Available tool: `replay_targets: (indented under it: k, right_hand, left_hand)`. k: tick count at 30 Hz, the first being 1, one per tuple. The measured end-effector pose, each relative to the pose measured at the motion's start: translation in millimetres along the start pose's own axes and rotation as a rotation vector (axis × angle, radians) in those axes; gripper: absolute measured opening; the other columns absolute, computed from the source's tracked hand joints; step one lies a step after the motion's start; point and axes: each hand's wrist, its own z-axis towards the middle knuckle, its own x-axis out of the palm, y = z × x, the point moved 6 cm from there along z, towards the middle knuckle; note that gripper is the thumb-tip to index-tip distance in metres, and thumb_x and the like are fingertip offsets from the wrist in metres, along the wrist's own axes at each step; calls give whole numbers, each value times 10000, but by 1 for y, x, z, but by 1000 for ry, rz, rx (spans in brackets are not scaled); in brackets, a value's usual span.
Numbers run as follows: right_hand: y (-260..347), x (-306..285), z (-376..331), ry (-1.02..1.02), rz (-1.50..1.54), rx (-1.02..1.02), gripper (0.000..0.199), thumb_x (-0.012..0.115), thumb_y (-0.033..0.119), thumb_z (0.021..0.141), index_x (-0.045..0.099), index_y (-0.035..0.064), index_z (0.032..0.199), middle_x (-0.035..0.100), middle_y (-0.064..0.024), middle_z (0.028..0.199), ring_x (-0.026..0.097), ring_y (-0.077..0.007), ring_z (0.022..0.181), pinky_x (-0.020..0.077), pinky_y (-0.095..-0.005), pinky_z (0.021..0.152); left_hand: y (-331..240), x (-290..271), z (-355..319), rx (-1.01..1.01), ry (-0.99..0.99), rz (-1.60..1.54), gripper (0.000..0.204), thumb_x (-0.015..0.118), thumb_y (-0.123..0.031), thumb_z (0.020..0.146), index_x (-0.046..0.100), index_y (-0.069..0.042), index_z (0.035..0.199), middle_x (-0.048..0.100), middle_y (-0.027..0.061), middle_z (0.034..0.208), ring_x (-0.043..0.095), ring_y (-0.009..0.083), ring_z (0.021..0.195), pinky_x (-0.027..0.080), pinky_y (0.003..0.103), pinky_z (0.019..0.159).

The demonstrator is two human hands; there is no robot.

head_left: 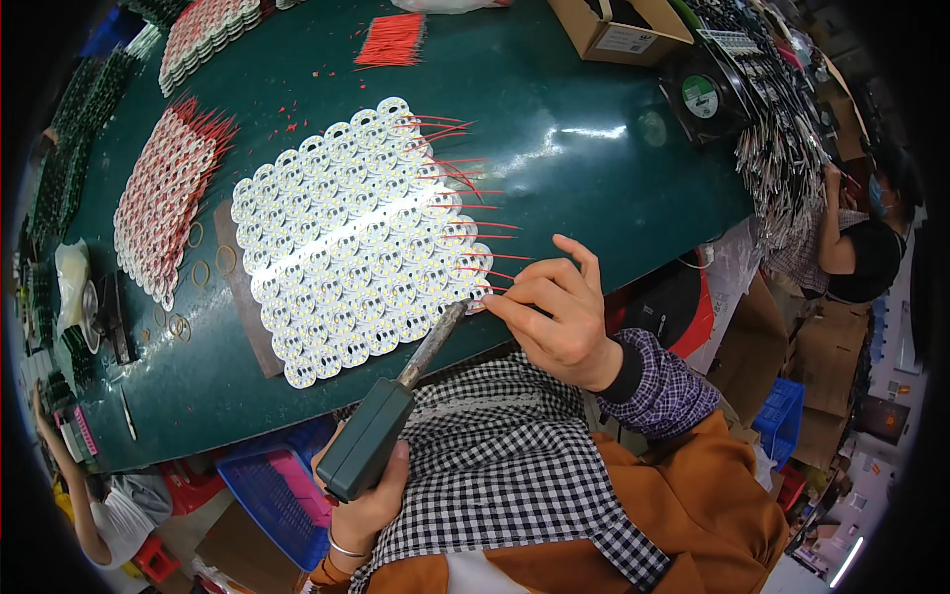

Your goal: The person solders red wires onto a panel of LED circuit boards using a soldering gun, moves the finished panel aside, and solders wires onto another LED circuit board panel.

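Note:
A panel of round white LED boards (346, 238) lies on the green table, with thin red wires (480, 206) sticking out along its right edge. My left hand (371, 500) is closed around the green body of a soldering gun (368, 441). Its metal barrel reaches up to the panel's lower right corner, where the tip meets the board's edge. There my right hand (554, 317) pinches the end of a red wire (492, 289) between thumb and forefinger, the other fingers raised. The pinched part of the wire is largely hidden by the fingertips.
A stack of wired panels (168, 193) stands left, near several rubber bands (226, 260). At the back are a bundle of red wires (391, 40) and a cardboard box (623, 35). A round dark reel (701, 97) sits at right. Co-workers are at both sides.

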Motion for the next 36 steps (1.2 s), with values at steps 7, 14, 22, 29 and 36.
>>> replay_targets:
  k: [7, 14, 22, 29, 36]
  right_hand:
    - [2, -1, 1, 18, -19, -7, 195, 743, 65, 724, 748, 113, 912, 580, 44, 801, 602, -146, 855, 381, -518, 1054]
    - [4, -2, 3, 45, -10, 11, 243, 784, 17, 715, 749, 112, 936, 626, 32, 796, 615, -161, 838, 373, -511, 1048]
    - [5, -1, 2, 48, -11, 5, 220, 756, 50, 713, 751, 93, 928, 588, 33, 790, 603, -160, 869, 387, -526, 1035]
    - [6, 0, 3, 61, -24, 7, 199, 750, 56, 737, 755, 95, 931, 585, 34, 782, 602, -156, 862, 387, -527, 1035]
    - [8, -2, 6, 87, -29, 14, 233, 776, 30, 736, 754, 105, 956, 625, 32, 783, 612, -165, 840, 381, -511, 1042]
  left_hand:
    - [12, -2, -7, 30, -37, -23, 282, 725, 17, 859, 668, 37, 1135, 693, 83, 995, 641, 130, 783, 531, 272, 696]
    - [16, -4, -9, 35, -43, -42, 320, 719, 29, 857, 659, 33, 1171, 695, 102, 1041, 653, 135, 786, 542, 274, 701]
    - [9, 0, -3, 7, 43, 28, 346, 735, -7, 857, 657, 33, 1192, 705, 113, 1087, 670, 175, 962, 540, 303, 839]
    - [-2, 3, 8, 154, -78, -13, 213, 726, 15, 734, 713, 49, 944, 677, 148, 805, 643, 238, 624, 494, 310, 565]
    - [6, 0, 2, 47, -70, -35, 224, 723, 18, 740, 712, 58, 960, 687, 150, 828, 662, 231, 660, 513, 309, 602]
